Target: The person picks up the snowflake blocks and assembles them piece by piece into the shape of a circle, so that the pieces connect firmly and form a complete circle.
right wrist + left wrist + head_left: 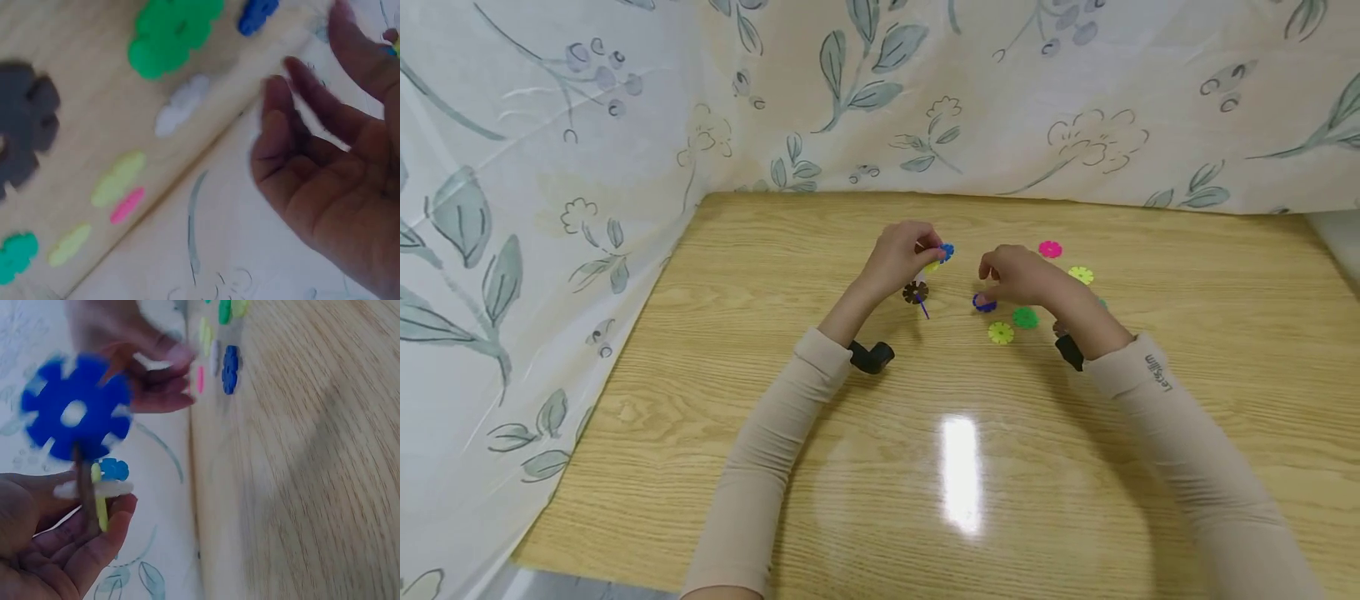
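Dark blue notched disc (47,403) slots into a brown disc (83,465); a white disc (119,488), a yellow disc (102,512) and a light blue disc (115,469) sit in the same disc cluster (908,295). Left hand (901,250) pinches the cluster between thumb and fingers, raised over the worktop (700,400), left of the loose pieces.

Right hand (1021,277) holds nothing: fingers loosely bent, gap to the thumb. Nearest piece is a loose dark blue disc (230,370); the head view has a fingertip overlapping it, but both wrist views show them apart.

Other loose discs lie flat on the worktop around and beyond the right hand. Green disc (1019,320) and near yellow disc (995,335) are on the near side, side by side. Pink disc (1045,251) and far yellow disc (1074,276) are on the far side. Loose white disc (178,106), teal disc (17,256) and loose dark brown disc (22,100) show best in the right wrist view.

Black wrist devices (872,358) on both arms. Beige sleeves (760,467), right one with dark lettering. Leaf-and-flower print cloth (1000,83) hangs behind and at left. White glare on the wood, near side.
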Demonstrator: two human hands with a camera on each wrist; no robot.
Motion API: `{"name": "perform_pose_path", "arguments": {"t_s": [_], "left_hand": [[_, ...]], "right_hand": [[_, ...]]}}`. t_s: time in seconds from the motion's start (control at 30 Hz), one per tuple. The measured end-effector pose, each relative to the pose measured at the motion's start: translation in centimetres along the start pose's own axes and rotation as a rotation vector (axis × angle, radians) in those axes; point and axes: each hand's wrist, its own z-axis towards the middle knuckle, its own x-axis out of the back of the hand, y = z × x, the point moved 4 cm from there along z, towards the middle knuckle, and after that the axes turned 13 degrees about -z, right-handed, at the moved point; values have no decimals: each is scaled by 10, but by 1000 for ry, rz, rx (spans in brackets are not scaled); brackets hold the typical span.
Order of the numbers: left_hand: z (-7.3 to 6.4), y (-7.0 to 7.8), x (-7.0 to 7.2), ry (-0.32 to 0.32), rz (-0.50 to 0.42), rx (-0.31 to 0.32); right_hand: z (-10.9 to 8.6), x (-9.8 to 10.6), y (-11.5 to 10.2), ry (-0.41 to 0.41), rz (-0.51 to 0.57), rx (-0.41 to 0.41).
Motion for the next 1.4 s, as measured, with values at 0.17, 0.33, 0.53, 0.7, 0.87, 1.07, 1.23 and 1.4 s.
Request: {"name": "perform_pose_path", "arguments": {"t_s": [0.17, 0.33, 0.53, 0.7, 0.87, 1.07, 1.23, 1.4], "left_hand": [[0, -1, -1, -26, -11, 4], [0, -2, -2, -30, 0, 3], [0, -2, -2, -29, -11, 16], [-1, 0, -3, -29, -10, 5], [-1, 3, -4, -42, -23, -12], [1, 3, -8, -49, -41, -56], [-1, 7, -10, -30, -46, -103], [-5, 11, -11, 17, -47, -142]], "right_hand": [[2, -15, 0, -91, -7, 35], [7, -19, 2, -35, 8, 58], [8, -12, 11, 67, 269, -39], [6, 3, 11, 139, 568, -85], [5, 12, 9, 155, 643, -93], [6, 14, 7, 166, 662, -85], [7, 14, 4, 152, 646, -107], [7, 15, 2, 152, 701, -133]]}}
